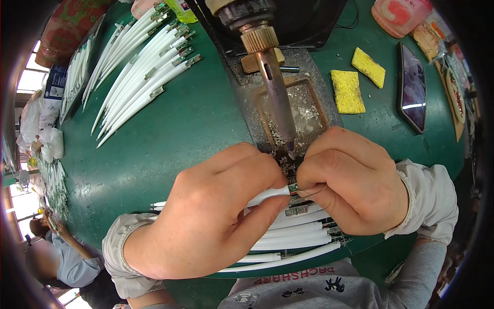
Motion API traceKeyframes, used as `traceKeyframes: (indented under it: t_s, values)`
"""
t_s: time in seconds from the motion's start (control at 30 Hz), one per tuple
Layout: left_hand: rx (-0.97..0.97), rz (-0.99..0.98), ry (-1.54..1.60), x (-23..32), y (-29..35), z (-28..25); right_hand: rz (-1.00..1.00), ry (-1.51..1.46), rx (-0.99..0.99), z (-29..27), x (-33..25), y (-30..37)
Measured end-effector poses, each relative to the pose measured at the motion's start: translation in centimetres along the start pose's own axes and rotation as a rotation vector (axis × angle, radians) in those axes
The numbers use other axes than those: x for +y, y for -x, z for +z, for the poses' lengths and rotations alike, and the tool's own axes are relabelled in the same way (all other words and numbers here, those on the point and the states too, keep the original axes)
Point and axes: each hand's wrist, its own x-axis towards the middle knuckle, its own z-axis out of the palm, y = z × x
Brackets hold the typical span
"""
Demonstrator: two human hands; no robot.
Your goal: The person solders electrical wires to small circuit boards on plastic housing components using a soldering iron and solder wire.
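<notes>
My left hand [216,201] pinches a white pen-shaped tube [270,194], probably a stylus, with a small green circuit board [293,187] at its right end. Close beside that end, my right hand [352,177] is closed, fingertips together, on a thin grey wire [315,193]. Just above both hands, the tip of a soldering iron [275,87] points down, its handle held in a stand. Beneath my hands lie several more white tubes [298,241] with boards at their right ends, partly covered by my left hand.
Solder scraps litter a tray [323,98] under the iron. Two yellow sponges [348,91] and a dark phone [411,87] lie to the right. Several white tubes [139,82] are piled at the far left of the green table [128,170]. Another person [77,262] sits at lower left.
</notes>
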Motion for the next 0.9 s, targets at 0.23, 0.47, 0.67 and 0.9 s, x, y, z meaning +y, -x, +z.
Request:
traceKeyframes:
  t_s: [0.23, 0.47, 0.67, 0.9]
  values:
    - [0.009, 0.052, 0.008, -0.3, -0.1, 0.0, -0.005, 0.007, 0.011, -0.1, 0.0, 0.0]
    - [0.031, -0.023, 0.103, -0.1, -0.1, 0.0, -0.025, -0.051, -0.022, -1.4, -0.3, -0.8]
    - [0.032, -0.154, 0.126, -0.1, -0.1, -0.6, 0.419, -0.393, -0.225, -3.6, -0.4, -1.7]
    - [0.045, -0.352, 0.367, 0.3, -0.6, -1.1, 0.434, -0.422, -0.321, -4.1, -0.8, -2.0]
